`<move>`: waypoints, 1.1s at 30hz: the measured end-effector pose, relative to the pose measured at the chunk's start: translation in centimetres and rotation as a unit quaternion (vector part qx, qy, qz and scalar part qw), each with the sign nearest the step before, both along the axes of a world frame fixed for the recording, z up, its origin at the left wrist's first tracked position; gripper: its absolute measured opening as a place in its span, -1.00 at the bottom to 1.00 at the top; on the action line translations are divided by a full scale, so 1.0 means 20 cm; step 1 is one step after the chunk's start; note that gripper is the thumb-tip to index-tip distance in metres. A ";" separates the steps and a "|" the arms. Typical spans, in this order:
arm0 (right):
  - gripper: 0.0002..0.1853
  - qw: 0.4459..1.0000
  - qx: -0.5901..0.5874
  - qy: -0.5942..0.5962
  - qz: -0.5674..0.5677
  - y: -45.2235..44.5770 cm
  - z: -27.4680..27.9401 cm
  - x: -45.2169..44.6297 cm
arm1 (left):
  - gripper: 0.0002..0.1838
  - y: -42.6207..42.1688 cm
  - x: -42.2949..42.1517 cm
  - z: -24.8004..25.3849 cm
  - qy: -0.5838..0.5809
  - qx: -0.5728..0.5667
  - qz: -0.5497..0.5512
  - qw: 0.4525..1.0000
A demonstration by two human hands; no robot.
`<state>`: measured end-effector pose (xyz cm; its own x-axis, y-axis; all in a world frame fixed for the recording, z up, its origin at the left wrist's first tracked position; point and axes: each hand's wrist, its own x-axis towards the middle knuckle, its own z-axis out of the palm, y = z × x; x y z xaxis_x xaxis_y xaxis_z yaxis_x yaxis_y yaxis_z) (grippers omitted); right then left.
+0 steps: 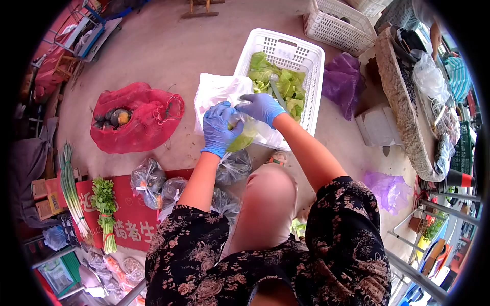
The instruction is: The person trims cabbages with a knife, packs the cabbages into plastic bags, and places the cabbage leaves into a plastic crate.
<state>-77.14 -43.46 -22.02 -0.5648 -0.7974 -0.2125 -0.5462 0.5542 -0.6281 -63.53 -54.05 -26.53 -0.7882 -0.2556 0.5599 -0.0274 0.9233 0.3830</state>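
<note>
My left hand (219, 130), in a blue glove, is closed around some green lettuce (242, 142) that shows below its thumb. My right hand (261, 108), gloved alike, reaches in from the right, its fingertips pinched at a white plastic bag (217, 87). Part of this bag spreads behind both hands, and a translucent fold hangs under my right wrist. Just beyond, a white plastic crate (315, 76) holds more lettuce leaves (292, 86), with a pale strip lying across them. Exactly how the fingers grip the plastic is partly hidden.
A red mesh sack (148, 120) of dark round produce lies left. Tied bags (148, 178), celery (106, 209) and scallions (71, 188) rest on or near a red mat (132, 209). Purple bags (344, 84), a stone trough (403, 107) and another crate (339, 25) stand right.
</note>
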 end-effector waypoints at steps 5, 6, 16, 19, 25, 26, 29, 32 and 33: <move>-0.73 0.992 -0.111 0.037 -0.050 -0.01 -0.11 0.04 | -0.50 0.01 0.03 0.01 0.014 0.043 0.047 0.998; -0.71 0.987 -0.118 0.070 -0.080 0.00 -0.09 0.05 | -0.49 0.01 0.04 0.02 0.009 0.041 0.057 0.998; -0.59 0.850 -0.311 -0.296 -0.306 0.12 -0.06 -0.02 | -0.48 0.03 0.04 0.04 -0.004 0.040 0.079 0.996; -0.55 0.912 -0.282 -0.197 -0.224 0.11 -0.09 -0.02 | -0.50 0.03 0.05 0.03 0.007 0.051 0.086 0.995; -0.49 0.898 -0.255 -0.136 -0.333 0.23 -0.12 -0.18 | -0.55 0.06 0.06 0.06 -0.021 0.024 0.085 0.996; -0.49 0.871 -0.309 -0.152 -0.351 0.24 -0.15 -0.20 | -0.54 0.07 0.06 0.07 -0.019 0.017 0.099 0.995; -0.55 0.714 -0.485 -0.334 -0.379 0.32 -0.18 -0.29 | -0.52 0.06 0.05 0.07 -0.024 0.013 0.117 0.993; -0.57 0.690 -0.495 -0.347 -0.399 0.40 -0.20 -0.34 | -0.49 0.04 0.06 0.05 -0.054 0.032 0.100 0.993; -0.59 0.673 -0.511 -0.361 -0.395 0.42 -0.19 -0.34 | -0.49 0.05 0.05 0.06 -0.066 0.024 0.102 0.992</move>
